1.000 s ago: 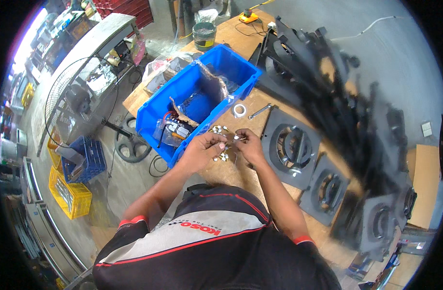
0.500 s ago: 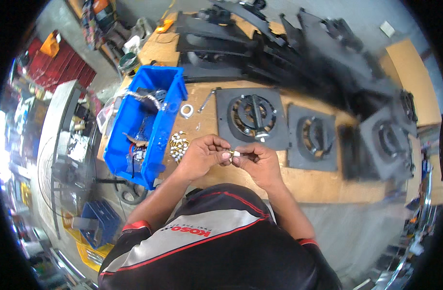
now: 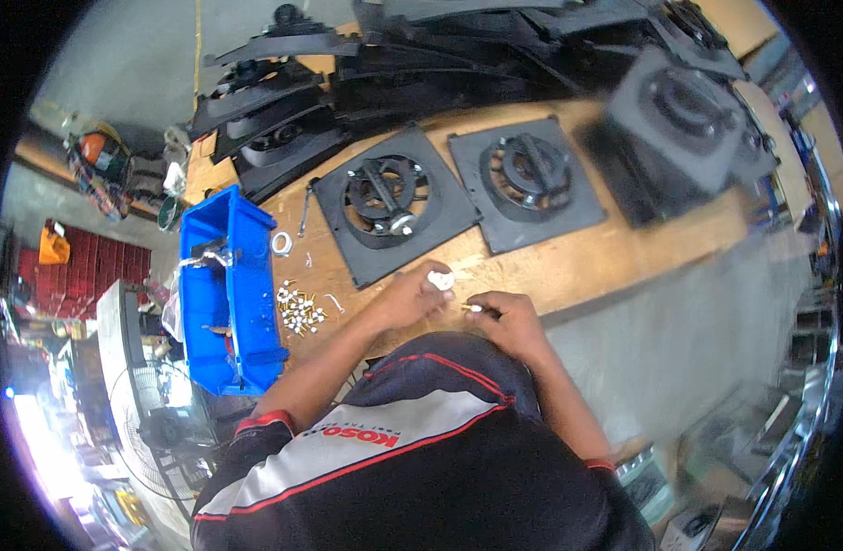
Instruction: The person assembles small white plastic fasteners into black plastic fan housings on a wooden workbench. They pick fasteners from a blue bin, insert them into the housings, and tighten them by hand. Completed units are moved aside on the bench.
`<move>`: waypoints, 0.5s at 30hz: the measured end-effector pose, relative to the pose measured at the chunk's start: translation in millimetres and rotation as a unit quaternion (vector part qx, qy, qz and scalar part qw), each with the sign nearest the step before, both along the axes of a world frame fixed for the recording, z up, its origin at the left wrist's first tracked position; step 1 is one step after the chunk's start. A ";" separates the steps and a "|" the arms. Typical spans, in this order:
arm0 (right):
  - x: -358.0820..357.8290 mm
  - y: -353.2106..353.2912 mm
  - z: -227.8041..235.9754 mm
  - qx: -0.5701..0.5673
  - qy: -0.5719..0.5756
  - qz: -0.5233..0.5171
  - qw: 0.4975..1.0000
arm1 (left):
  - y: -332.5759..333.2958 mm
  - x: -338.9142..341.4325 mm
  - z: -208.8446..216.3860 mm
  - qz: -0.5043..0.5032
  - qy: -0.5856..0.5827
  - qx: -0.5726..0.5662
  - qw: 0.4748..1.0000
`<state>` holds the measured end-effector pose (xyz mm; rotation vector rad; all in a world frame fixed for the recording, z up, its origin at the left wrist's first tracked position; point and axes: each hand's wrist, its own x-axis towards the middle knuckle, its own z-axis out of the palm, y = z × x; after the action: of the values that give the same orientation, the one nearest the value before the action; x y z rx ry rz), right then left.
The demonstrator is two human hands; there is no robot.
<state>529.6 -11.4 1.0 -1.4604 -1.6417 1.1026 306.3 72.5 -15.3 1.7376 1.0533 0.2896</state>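
Note:
My left hand (image 3: 412, 298) is closed around a small white roll of tape (image 3: 441, 279), held between thumb and fingers. To its right, my right hand (image 3: 509, 321) pinches a small brass fitting (image 3: 474, 309) with white on it. The two hands are slightly apart, over the near edge of the wooden table. Beyond them lies a square black panel (image 3: 348, 243) with a round vented opening and a crossbar ending in a white tip. Left of my left forearm, a pile of brass fittings (image 3: 297, 309) with white wrapping rests on the wood.
A blue bin (image 3: 256, 303) with assorted parts stands at the table's left. Near it lie a white ring (image 3: 282, 243) and a metal wrench-like tool (image 3: 305, 209). Another black panel (image 3: 568, 216) sits to the right, and stacked black panels (image 3: 440, 73) line the back.
The view has swung, shifting the table's contents. My hands, together on a small fitting before, are now apart, and the white roll shows in my left hand.

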 end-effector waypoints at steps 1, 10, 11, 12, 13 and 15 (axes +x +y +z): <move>11.4 -6.7 -11.4 -0.016 0.009 -0.044 0.999 | 9.5 4.6 -11.5 -0.016 0.094 0.149 0.984; 95.9 -81.8 -82.3 -0.079 0.078 -0.327 0.938 | 32.4 16.4 -56.5 -0.179 0.297 0.254 0.903; 100.9 -85.6 -84.9 -0.079 0.084 -0.344 0.932 | 38.3 14.6 -66.0 -0.188 0.276 0.258 0.907; 103.6 -86.2 -84.0 -0.080 0.093 -0.353 0.928 | 45.6 12.8 -76.4 -0.199 0.256 0.261 0.909; 104.9 -86.4 -81.6 -0.081 0.103 -0.359 0.924 | 51.1 16.8 -73.5 -0.209 0.238 0.263 0.911; 104.8 -84.6 -78.1 -0.078 0.153 -0.377 0.910 | 55.1 45.5 -48.1 -0.172 0.176 0.201 0.948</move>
<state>634.4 -96.0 -77.1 -1.6992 -0.6659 0.9440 351.8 127.6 -63.5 2.3689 0.9565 -0.0367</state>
